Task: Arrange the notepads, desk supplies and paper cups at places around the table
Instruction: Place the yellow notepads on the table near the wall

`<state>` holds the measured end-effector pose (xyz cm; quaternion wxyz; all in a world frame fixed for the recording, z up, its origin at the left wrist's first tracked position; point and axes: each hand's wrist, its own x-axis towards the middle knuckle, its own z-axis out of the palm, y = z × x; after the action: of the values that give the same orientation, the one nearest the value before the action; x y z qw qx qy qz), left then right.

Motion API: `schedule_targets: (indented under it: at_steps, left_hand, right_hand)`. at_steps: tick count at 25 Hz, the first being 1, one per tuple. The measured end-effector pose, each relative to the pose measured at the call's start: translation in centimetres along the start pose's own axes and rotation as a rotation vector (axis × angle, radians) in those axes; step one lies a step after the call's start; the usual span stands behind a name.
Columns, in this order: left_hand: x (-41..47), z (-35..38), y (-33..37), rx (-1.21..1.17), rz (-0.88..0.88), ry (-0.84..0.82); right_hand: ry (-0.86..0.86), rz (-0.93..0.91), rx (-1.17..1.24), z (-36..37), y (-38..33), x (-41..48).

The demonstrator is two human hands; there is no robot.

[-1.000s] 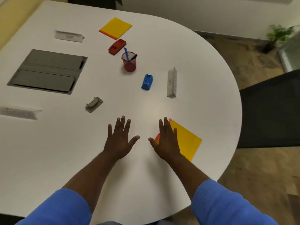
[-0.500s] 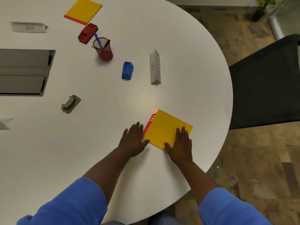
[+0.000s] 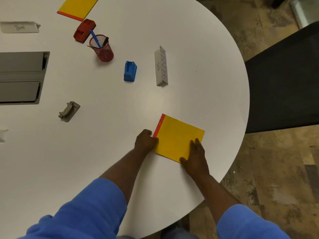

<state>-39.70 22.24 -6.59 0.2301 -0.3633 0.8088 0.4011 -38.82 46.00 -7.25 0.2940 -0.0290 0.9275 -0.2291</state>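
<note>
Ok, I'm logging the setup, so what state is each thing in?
Near notepad: flat, closed, both hands on it.
Far notepad: flat, closed.
Pen cup: upright, holding pens.
Name tent: standing.
Left hand: curled.
Right hand: flat.

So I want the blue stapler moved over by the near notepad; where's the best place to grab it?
Probably across its two long sides at mid-body, coming from above. The blue stapler stands alone, narrow and blocky, with bare table either side, so thumb and fingers can straddle it. Both hands, left hand and right hand, are on the near yellow notepad.
</note>
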Motion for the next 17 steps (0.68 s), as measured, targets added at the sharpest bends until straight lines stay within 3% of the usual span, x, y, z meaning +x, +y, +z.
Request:
schedule_targets:
  at_steps: [5,11,17]
  left_hand:
    - [-0.3,-0.6,-0.2,-0.160,0.048,0.008]
    - [-2.0,-3.3,0.2,-0.133,0.210,0.011]
    - [-4.1,-7.7,-0.2,-0.302,0.257,0.029]
  right_hand:
    - [0.067,0.010,-0.026,-1.4,-1.0,0.4]
    - [0.249,-0.096,0.203,-4.4,-5.8,1.9]
    - [0.196,-0.129,0.306,-5.2,-8.6,2.2]
